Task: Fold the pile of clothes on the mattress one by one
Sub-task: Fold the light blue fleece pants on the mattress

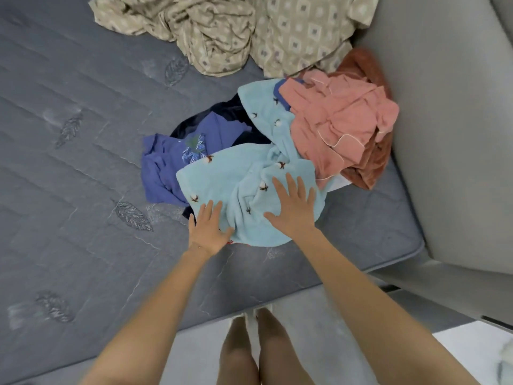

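Observation:
A pile of clothes lies on the grey quilted mattress point(69, 168), near its right edge. On top is a fluffy light blue garment point(222, 184) with small dark embroidered motifs. My left hand point(208, 229) rests flat on its near left edge, fingers straight. My right hand point(294, 207) lies flat and spread on the garment's near right part. A purple-blue shirt point(163, 165) with a leaf print sticks out to the left, over a dark navy piece point(233, 112). A pink garment point(341, 129) and a rust-brown one point(369, 162) sit to the right.
A crumpled beige patterned sheet point(222, 31) lies at the far end of the mattress. A grey padded wall or headboard point(449, 120) borders the mattress on the right. My legs point(249, 351) stand on the pale floor at the mattress's near edge.

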